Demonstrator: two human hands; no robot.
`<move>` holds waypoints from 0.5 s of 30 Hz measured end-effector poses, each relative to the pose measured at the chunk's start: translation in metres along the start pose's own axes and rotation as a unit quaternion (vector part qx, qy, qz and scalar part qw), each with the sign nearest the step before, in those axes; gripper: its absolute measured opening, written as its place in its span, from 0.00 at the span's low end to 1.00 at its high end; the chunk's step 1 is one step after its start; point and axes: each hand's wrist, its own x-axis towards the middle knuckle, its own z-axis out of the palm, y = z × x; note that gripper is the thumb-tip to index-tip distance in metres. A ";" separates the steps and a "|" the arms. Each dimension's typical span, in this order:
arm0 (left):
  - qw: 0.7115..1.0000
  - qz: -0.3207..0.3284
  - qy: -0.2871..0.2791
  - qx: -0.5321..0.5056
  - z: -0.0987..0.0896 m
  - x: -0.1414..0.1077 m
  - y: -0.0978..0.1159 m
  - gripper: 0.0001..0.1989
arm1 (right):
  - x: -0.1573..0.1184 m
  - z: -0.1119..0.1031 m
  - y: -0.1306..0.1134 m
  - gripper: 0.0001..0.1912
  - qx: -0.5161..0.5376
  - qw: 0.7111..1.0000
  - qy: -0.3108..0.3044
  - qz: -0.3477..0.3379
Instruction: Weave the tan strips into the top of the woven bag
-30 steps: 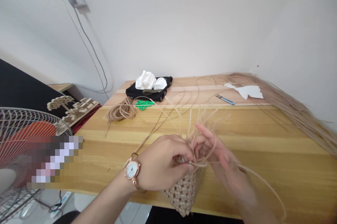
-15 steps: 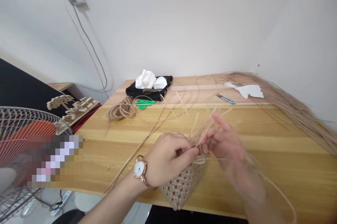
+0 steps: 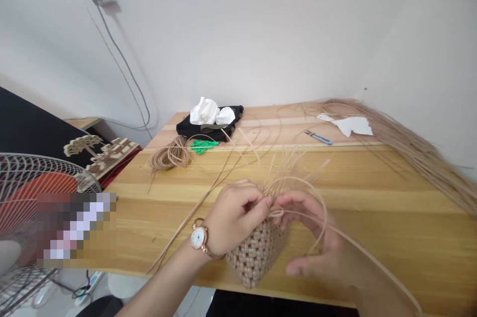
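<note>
A beige, tapering basket-like piece woven from narrow strips (image 3: 257,252) is near the middle of the front edge of the pale wooden worktop (image 3: 410,237), its pointed end toward that edge; whether it rests on the wood cannot be told. Loose beige strip ends (image 3: 294,163) fan up from its rim.

The person's left hand (image 3: 236,222), with a round white-faced, rose-gold watch (image 3: 199,237) at its wrist, grasps the rim, thumb and forefinger pinched together there. The right hand (image 3: 328,242) is spread: its bent fingers reach to the rim beside the left thumb, while its own thumb stands well apart, below. Whether those fingers grip a strip cannot be told. One long beige strip (image 3: 380,262) passes across this hand toward the front edge.

Near the far left corner, white crumpled tissue (image 3: 204,111) lies on folded black fabric (image 3: 186,128), with a coil of brown strands (image 3: 169,154) and a bright green openwork piece (image 3: 203,146) just before it. Blue-handled snips (image 3: 321,138) and a torn white sheet (image 3: 354,126) lie toward the far right corner, beside a long bundle of brown strands (image 3: 417,153).
</note>
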 end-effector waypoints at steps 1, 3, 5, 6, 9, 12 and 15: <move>1.000 0.004 0.008 0.000 0.001 0.000 -0.001 0.17 | 0.000 0.001 -0.001 0.29 -0.005 1.000 0.005 0.014; 1.000 0.015 0.024 0.001 0.003 0.000 -0.002 0.17 | 0.002 0.004 -0.001 0.19 0.001 0.999 0.031 0.038; 0.999 0.027 0.038 0.002 0.004 0.000 -0.003 0.17 | 0.004 0.008 0.002 0.11 0.019 0.996 0.070 0.061; 0.999 0.033 0.043 0.001 0.005 0.000 -0.004 0.17 | 0.005 0.010 0.004 0.08 0.027 0.993 0.089 0.067; 0.998 0.051 0.048 -0.002 0.006 0.000 -0.005 0.17 | 0.007 0.014 0.006 0.05 0.038 0.987 0.138 0.066; 0.996 0.070 0.049 0.001 0.007 -0.001 -0.005 0.17 | 0.007 0.017 0.002 0.04 0.032 0.984 0.165 0.060; 0.994 0.097 0.044 0.010 0.007 -0.002 -0.006 0.16 | 0.004 0.019 -0.002 0.03 0.049 0.981 0.176 0.060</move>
